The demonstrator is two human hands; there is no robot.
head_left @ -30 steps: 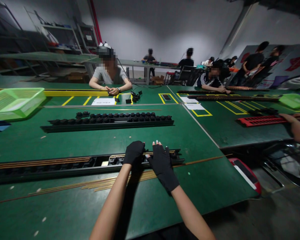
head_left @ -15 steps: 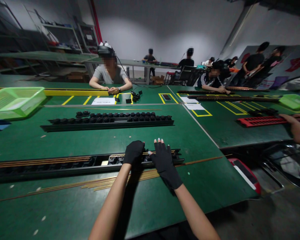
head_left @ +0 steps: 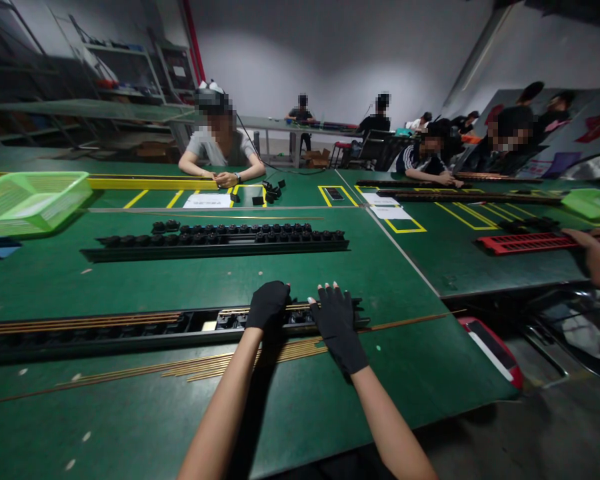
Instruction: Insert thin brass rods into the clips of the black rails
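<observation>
My left hand [head_left: 269,305], in a black fingertip-less glove, is closed over a long black channel rail [head_left: 105,343]; its grip is hidden underneath. Thin brass rods [head_left: 236,311] lie along the rail and pass beneath this hand. My right hand [head_left: 336,327], gloved alike, rests flat near the rail's right end, fingers stretched out. Black blocks [head_left: 226,322] fill much of the channel, with a pale gap [head_left: 209,326] left of my left hand. In front of the rail, several loose brass rods [head_left: 200,369] lie on the green table [head_left: 145,427].
Farther back lies a second black rail [head_left: 220,253] with rows of black parts. A green basket [head_left: 35,207] stands at left. Across the table a person [head_left: 220,150] sits; at right a co-worker's hand [head_left: 583,240] touches a red slotted frame [head_left: 525,243]. The table's edge runs along my right.
My right hand has slid a little to the right along the rail, its fingers still stretched out. My left hand stays in place.
</observation>
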